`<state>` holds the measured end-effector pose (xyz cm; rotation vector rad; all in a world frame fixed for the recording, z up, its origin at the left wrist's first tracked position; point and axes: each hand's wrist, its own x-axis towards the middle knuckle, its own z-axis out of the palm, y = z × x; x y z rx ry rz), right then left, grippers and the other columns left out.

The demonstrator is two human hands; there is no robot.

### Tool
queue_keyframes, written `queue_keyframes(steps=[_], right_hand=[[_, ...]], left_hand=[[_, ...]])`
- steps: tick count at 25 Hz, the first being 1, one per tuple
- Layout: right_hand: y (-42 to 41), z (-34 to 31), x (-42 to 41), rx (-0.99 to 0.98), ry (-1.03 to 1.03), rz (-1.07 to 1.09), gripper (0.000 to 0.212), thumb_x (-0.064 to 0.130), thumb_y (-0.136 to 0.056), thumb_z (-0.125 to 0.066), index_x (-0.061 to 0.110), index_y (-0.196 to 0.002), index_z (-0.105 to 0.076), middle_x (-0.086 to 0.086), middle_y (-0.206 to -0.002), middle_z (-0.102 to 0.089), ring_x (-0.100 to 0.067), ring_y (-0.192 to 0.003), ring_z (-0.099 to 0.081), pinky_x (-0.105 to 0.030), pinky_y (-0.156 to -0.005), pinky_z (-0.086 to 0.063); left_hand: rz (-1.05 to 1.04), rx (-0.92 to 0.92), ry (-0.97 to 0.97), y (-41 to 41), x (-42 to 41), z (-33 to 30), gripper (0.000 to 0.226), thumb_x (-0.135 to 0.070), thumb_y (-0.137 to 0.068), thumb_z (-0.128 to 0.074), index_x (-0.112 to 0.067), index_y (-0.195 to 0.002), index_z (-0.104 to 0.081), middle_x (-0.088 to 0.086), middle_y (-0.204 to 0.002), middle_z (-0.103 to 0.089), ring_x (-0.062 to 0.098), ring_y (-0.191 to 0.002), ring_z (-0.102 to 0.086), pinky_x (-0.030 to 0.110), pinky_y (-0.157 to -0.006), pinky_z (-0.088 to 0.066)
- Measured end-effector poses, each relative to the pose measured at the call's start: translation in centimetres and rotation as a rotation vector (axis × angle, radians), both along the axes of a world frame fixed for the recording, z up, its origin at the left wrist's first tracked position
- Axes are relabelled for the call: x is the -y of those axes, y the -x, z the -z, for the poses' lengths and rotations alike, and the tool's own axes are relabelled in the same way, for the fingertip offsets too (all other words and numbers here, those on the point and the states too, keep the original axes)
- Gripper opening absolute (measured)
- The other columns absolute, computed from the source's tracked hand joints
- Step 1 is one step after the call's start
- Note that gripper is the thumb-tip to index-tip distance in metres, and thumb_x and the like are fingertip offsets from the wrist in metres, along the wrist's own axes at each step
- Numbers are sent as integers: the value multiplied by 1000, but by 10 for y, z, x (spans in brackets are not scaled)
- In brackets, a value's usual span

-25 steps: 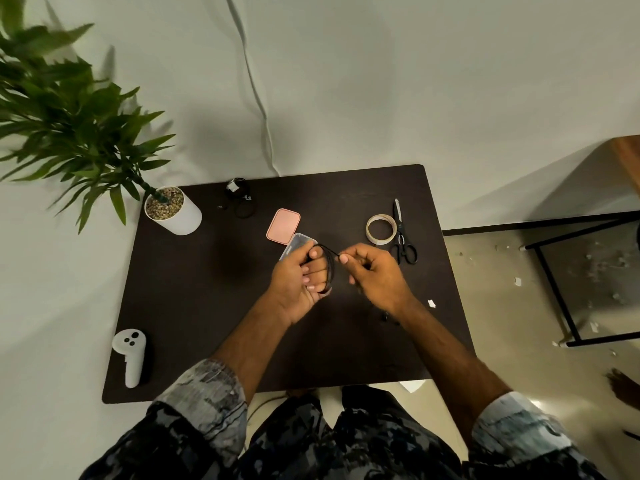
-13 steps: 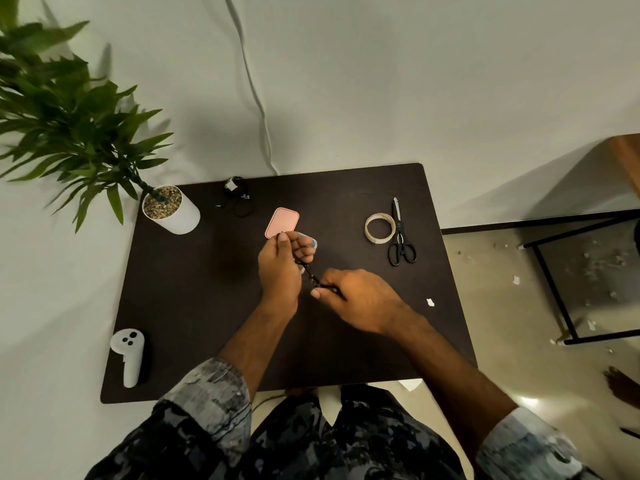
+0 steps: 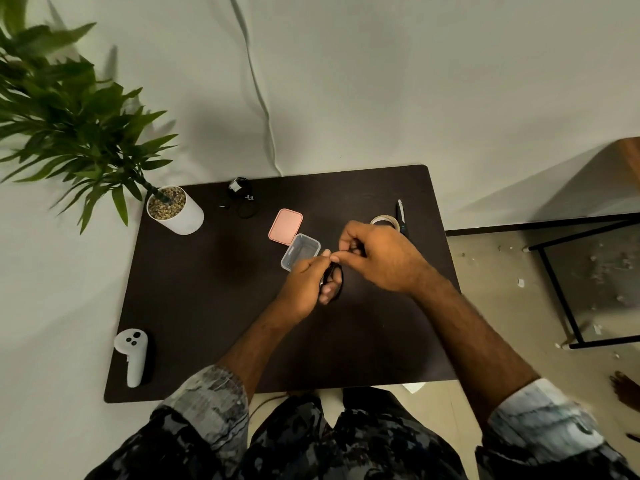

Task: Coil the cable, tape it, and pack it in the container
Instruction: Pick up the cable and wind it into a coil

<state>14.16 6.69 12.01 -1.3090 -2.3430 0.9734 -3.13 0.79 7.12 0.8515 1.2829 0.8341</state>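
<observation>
Between my two hands, over the middle of the dark table (image 3: 207, 306), sits the black cable (image 3: 337, 277). My left hand (image 3: 306, 289) is closed around its loops, which show only as a dark arc past the curled fingers; I cannot count the turns. My right hand (image 3: 377, 258) comes in from the right, thumb and forefinger pinched at the top of the coil, touching the left fingertips. Something dark sits inside the right fist, too shadowed for me to say whether it is cable.

Just beyond the left hand lies one clear plastic container (image 3: 300, 251), open and tilted, its near corner hidden by my knuckles. One pink lid (image 3: 285, 226) lies flat, touching its far side. One tape roll (image 3: 384, 221) peeks out behind the right hand, mostly covered, and of the one pair of scissors (image 3: 401, 216) I see only the blades; the handles are hidden.

Near the far edge lies a second small bundle of dark cable (image 3: 242, 199), its details hard to read. One white pot (image 3: 175, 209) holds a leafy plant (image 3: 62, 112), cut off by the frame's left edge. One white controller (image 3: 133, 355) lies at the near left corner. Both patterned sleeves (image 3: 211, 400) are rolled up.
</observation>
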Motion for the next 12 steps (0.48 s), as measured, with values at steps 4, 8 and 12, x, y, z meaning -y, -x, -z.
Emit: queue_keyframes(steps=[4,8,12], right_hand=[[-7,18,-9,-175,74,166,17,37,-95,-74,25,-89,-63,8,-71,-59,-9,-64,-54,-26,-61,-50],[-5,52,6,-70,168,252,33,45,-103,-58,23,-79,-58,1,-69,-62,-14,-60,-55,-40,-62,-50],[-2,70,31,112,250,156,35,45,-108,-46,24,-85,-63,7,-69,-61,-11,-64,-59,-34,-63,-45]], left_hand=[[-64,305,192,-1,-3,-10,49,-35,-110,-32,-14,-67,-44,-6,-42,-32,7,-33,-30,23,-42,-28],[-242,635,215,6,-11,-10,44,-36,-110,-35,-18,-70,-45,-7,-47,-35,7,-38,-34,24,-45,-33],[-591,665,161,14,-19,-12,42,-40,-110,-38,-19,-76,-51,-3,-57,-48,10,-48,-46,25,-53,-42]])
